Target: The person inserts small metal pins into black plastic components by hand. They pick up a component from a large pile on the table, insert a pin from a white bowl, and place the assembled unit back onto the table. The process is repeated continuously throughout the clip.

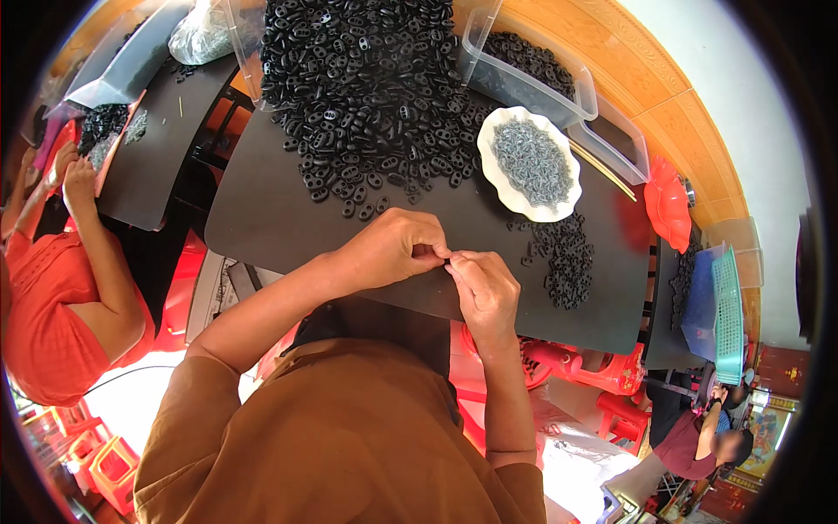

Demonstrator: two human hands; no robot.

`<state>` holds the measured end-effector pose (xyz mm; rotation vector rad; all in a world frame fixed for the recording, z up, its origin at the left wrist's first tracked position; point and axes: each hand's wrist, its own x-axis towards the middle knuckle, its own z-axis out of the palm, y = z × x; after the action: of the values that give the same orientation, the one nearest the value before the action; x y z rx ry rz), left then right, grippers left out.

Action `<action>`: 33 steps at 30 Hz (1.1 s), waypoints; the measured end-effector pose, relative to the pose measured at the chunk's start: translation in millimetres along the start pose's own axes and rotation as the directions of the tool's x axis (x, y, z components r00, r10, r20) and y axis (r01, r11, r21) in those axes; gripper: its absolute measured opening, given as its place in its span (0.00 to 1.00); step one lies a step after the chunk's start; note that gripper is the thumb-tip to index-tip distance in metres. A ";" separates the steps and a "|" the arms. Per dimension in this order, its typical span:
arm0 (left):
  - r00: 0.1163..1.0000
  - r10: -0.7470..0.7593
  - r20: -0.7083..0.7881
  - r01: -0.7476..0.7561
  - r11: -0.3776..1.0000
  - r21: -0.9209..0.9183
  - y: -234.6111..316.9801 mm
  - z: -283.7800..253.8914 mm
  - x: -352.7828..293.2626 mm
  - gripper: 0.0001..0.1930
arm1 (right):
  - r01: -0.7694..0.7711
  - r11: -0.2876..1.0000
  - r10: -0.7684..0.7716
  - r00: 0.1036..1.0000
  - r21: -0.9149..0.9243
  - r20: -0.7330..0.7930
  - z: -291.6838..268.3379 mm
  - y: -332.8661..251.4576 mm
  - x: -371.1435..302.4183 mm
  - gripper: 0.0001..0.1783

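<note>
My left hand (397, 247) and my right hand (487, 288) meet over the near part of the dark table, fingertips pinched together. Between them shows a small black piece (449, 260), mostly hidden by the fingers; its exact shape cannot be made out. Beyond my hands spreads a big heap of black oval pieces with two holes each (367, 96). To the right stands a white scalloped bowl (489, 166) full of tiny clear grey parts (532, 162). Nearer my right hand lies a loose pile of small black parts (566, 262).
Clear plastic bins (576, 103) line the table's far side, one holding black pieces. A red scalloped dish (668, 203) and a turquoise basket (728, 306) are at the right. A person in red (74, 306) works at another table on the left; another person (698, 445) is at lower right.
</note>
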<state>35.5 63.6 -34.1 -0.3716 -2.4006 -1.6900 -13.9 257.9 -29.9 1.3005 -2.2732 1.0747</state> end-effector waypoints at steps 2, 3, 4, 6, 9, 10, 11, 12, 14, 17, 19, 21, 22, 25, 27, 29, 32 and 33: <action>1.000 0.011 -0.006 -0.011 1.000 -0.005 -1.0 1.0 -0.1 0.04 | 0.002 1.000 -0.002 1.000 0.000 0.007 -0.7 -1.0 1.4 0.08; 1.000 0.016 -0.007 -0.016 1.000 -0.007 -1.8 1.0 0.0 0.04 | 0.003 1.000 -0.003 1.000 0.000 0.010 -0.5 -1.4 1.7 0.08; 1.000 0.021 -0.009 -0.021 1.000 -0.009 -2.4 1.1 -0.1 0.04 | 0.006 1.000 -0.006 1.000 0.002 0.013 -0.5 -1.3 0.9 0.08; 1.000 0.005 0.006 -0.005 1.000 -0.006 0.0 0.5 -0.7 0.04 | 0.012 1.000 -0.012 1.000 0.003 0.019 -1.7 -0.4 -0.6 0.08; 1.000 0.008 0.009 -0.008 1.000 -0.007 4.0 0.1 -0.7 0.04 | 0.035 0.999 -0.035 0.999 -0.009 0.029 -2.9 -0.2 -1.7 0.08; 1.000 0.012 0.006 -0.012 1.000 -0.008 4.5 0.6 -1.1 0.04 | 0.042 0.999 -0.041 0.999 -0.008 0.028 -3.1 -0.2 -2.2 0.08; 1.000 0.024 0.002 -0.024 1.000 0.000 3.5 1.5 -1.4 0.04 | 0.047 0.999 -0.047 0.999 -0.007 0.028 -3.1 -0.1 -2.5 0.08; 0.999 0.036 -0.003 -0.036 0.999 0.008 1.8 2.1 -1.8 0.04 | 0.054 0.999 -0.054 0.998 -0.005 0.027 -2.9 -0.1 -2.6 0.08; 0.999 0.053 -0.006 -0.052 0.998 0.018 -0.5 3.4 -2.6 0.04 | 0.062 0.998 -0.062 0.998 -0.017 0.024 -2.0 0.5 -3.8 0.07; 0.998 0.057 -0.006 -0.057 0.998 0.041 -0.8 3.0 -2.0 0.04 | 0.062 0.997 -0.061 0.998 -0.036 0.032 -1.8 1.7 -1.9 0.07; 0.999 0.052 -0.003 -0.052 0.996 0.071 0.7 2.7 0.7 0.04 | 0.053 0.998 -0.052 0.998 -0.022 0.039 -3.2 2.4 0.5 0.07; 1.000 0.007 0.019 -0.008 0.999 0.040 0.2 0.7 0.8 0.04 | 0.042 0.999 -0.043 0.998 0.024 0.048 -3.4 4.6 2.3 0.07; 0.999 -0.014 0.030 0.013 1.000 0.026 0.6 -0.8 1.4 0.04 | -0.072 0.991 0.065 0.996 0.113 0.059 -4.6 6.0 2.8 0.08; 0.972 -0.237 0.006 0.230 0.939 -0.254 2.3 -4.7 4.1 0.04 | -0.407 0.810 0.379 0.913 0.422 0.152 -7.2 10.2 -1.3 0.14; 0.945 -0.321 0.054 0.313 0.850 -0.424 -3.1 -6.3 6.4 0.05 | -0.438 0.730 0.425 0.892 0.525 0.153 -5.9 4.8 2.2 0.17; 0.924 -0.369 0.099 0.364 0.771 -0.523 -6.3 -8.7 8.0 0.06 | -0.436 0.687 0.439 0.887 0.581 0.145 -0.7 2.8 4.3 0.22; 0.917 -0.373 0.141 0.386 0.740 -0.551 -8.7 -11.4 10.2 0.07 | -0.406 0.738 0.387 0.909 0.539 0.156 5.9 8.3 2.5 0.21; 0.919 -0.366 0.146 0.384 0.750 -0.539 -10.5 -10.9 8.9 0.07 | -0.400 0.755 0.378 0.913 0.519 0.155 6.9 10.5 1.8 0.21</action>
<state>23.9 50.8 -37.2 0.0325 -2.0382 -2.5917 -23.0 254.9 -38.2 1.0290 -2.4284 1.9752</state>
